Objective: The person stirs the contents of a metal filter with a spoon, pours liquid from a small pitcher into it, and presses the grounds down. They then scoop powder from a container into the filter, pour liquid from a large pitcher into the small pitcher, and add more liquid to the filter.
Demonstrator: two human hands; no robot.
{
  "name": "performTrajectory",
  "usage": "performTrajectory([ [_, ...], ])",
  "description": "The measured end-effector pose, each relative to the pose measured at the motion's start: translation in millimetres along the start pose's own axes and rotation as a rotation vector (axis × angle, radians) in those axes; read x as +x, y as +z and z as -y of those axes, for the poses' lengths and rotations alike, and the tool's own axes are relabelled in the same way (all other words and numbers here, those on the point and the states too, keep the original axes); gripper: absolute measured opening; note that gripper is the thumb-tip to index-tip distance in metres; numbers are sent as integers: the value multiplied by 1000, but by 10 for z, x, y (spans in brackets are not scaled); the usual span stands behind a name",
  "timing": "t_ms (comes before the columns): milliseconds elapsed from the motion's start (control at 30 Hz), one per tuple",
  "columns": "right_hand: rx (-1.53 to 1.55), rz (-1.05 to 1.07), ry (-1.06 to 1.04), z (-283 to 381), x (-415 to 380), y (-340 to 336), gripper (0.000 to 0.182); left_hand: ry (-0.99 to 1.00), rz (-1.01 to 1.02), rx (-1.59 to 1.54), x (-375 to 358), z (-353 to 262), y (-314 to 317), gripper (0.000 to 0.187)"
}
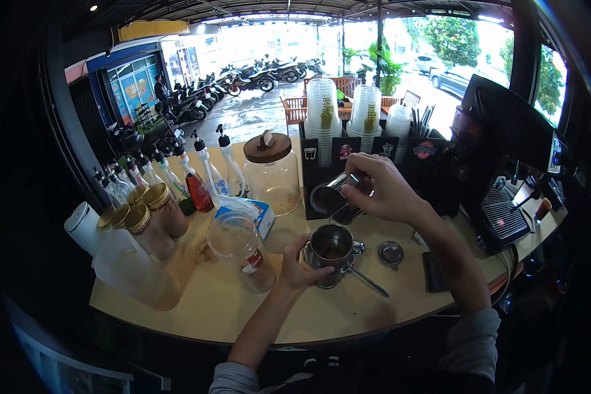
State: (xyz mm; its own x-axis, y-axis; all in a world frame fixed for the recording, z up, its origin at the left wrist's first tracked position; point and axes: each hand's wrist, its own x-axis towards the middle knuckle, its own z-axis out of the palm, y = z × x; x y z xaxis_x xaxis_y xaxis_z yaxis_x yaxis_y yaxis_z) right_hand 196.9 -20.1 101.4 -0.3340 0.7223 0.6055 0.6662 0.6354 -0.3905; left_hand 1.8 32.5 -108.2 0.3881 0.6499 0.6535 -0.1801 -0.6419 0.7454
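My left hand [299, 266] is wrapped round the side of a stainless steel mug [340, 266], which stands on the counter with dark contents inside. Above it, my right hand [386, 190] grips a small shiny metal cup [333, 192], tilted with its mouth toward the mug. What may be a thin stream shows between the two, but I cannot be sure. A metal spoon [372, 282] lies beside the mug, its other end hidden. To the right sits a round metal lid [391, 253]. A tall clear plastic pitcher [240, 246] stands left of my left hand.
Behind are a glass jar with wooden lid [274, 177], a tissue pack [264, 217] and several pump bottles [200, 190]. Gold-lidded jars [157, 217] stand left. Stacked plastic cups [323, 118] fill a black holder [348, 154]. An espresso machine [502, 210] is at right.
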Motion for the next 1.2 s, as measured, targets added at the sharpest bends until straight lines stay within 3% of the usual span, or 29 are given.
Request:
performTrajectory([
  [433,31,8,-65,153,-85,-32,20,-40,9,-11,-26,54,-12,78],
  [633,190,-26,125,39,-262,-110,21,-40,6,-32,-22,36,-4,78],
  [767,439,-262,219,-736,-500,107,20,-71,0,-9,-51,87,-12,77],
  [833,551,-409,373,-931,-632,208,18,-75,1,-18,-51,68,-17,77],
  [1033,849,-568,685,-1623,-1077,795,17,-69,1,-27,-51,65,-12,75],
  [1200,1009,-583,717,-1807,-1224,1191,18,-55,-5,-42,-37,37,-4,75],
])
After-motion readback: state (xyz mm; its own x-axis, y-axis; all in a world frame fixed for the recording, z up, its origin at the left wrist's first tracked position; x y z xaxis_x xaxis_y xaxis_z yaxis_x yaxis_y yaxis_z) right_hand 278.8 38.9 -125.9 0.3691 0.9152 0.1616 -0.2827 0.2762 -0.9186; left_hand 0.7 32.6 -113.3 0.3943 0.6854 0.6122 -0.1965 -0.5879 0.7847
